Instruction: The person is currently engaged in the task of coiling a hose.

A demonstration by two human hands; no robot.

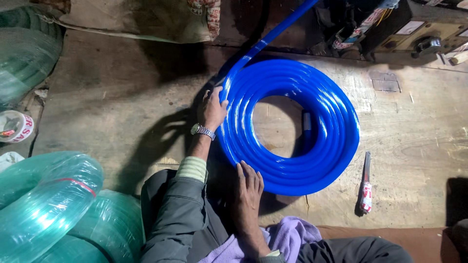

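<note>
Blue hose [292, 126] lies wound in a flat coil on the worn wooden floor [419, 146], in front of the seated person, with 1 loose length [273, 34] running up and away from the coil's upper left edge. Left hand [214, 107] rests on that upper left edge, fingers bent over the outer turns where the loose length joins; its grip looks narrow, pressed onto the hose rather than closed around it. A metal watch [202, 130] sits on that wrist. Right hand [248, 187] lies flat with fingers spread wide, touching the coil's lower left rim. Just right of the coil, apart from it, lies a small knife [365, 185]. A purple cloth [287, 238] covers the person's lap. At lower left, 2 rolls of clear green hose [48, 204] are stacked, well apart from the hands.
</note>
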